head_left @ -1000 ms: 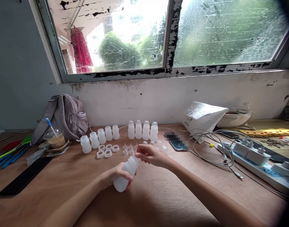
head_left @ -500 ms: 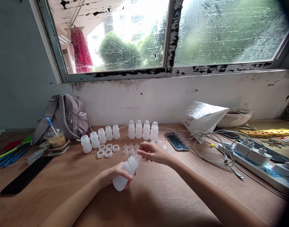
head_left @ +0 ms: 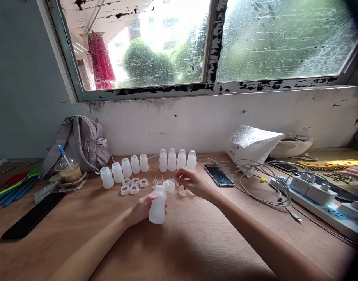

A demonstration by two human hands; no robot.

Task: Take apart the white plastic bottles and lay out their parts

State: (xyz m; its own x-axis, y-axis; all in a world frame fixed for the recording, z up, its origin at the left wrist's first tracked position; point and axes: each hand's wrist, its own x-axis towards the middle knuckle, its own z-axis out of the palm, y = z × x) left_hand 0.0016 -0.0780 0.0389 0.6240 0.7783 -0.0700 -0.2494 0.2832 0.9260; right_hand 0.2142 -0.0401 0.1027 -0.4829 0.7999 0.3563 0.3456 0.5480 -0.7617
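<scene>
My left hand (head_left: 144, 207) is wrapped round a frosted white baby bottle (head_left: 157, 208), held nearly upright with its mouth uncovered. Just above and right of that mouth, my right hand (head_left: 187, 180) pinches a white collar with a nipple (head_left: 169, 186), tilted and apart from the bottle. Behind my hands lie several clear nipples (head_left: 155, 182), partly hidden. Several loose white collars (head_left: 134, 189) lie to their left. Clear domed caps (head_left: 183, 191) show partly beneath my right hand.
Several open bottles (head_left: 117, 173) and several capped bottles (head_left: 172, 160) stand toward the wall. A phone (head_left: 218, 175), tangled cables (head_left: 255, 187) and a power strip (head_left: 328, 208) lie right. A drink cup (head_left: 68, 171) and backpack (head_left: 81, 146) stand left. Another person's hand (head_left: 354, 172) shows far right.
The collar with the nipple has come off the bottle's mouth and is now in my right hand. The bottle has swung more upright. Another person's hand has appeared at the right edge.
</scene>
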